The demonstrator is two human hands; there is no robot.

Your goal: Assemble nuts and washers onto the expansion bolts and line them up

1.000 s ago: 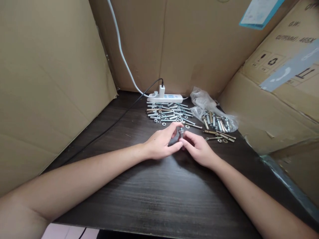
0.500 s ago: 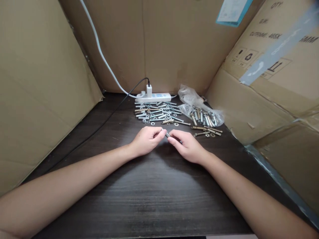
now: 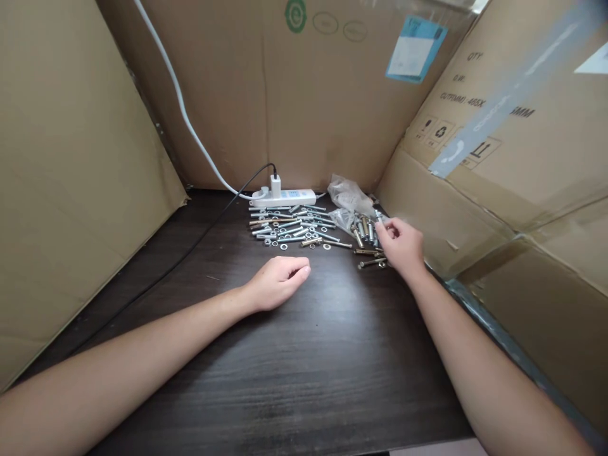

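My left hand rests over the table with its fingers curled in and the thumb near the index finger; nothing shows between them. At the right, my right hand pinches a silver sleeve anchor bolt by its lower end, over a pile of similar anchor bolts. The bolt's lower part is hidden by the fingers. Several brassy bolts lie just left of that hand. Farther left, loose bolts, sleeves, nuts and washers are spread out in rough rows.
A crumpled clear plastic bag lies behind the anchor bolts. A white power strip with a plugged-in charger stands at the back. A black cable runs across the dark table. Cardboard walls enclose three sides.
My right hand has left my left hand and moved right to the anchor bolt pile, carrying the bolt. My left hand stays near its place, fingers still curled. The view has shifted slightly.
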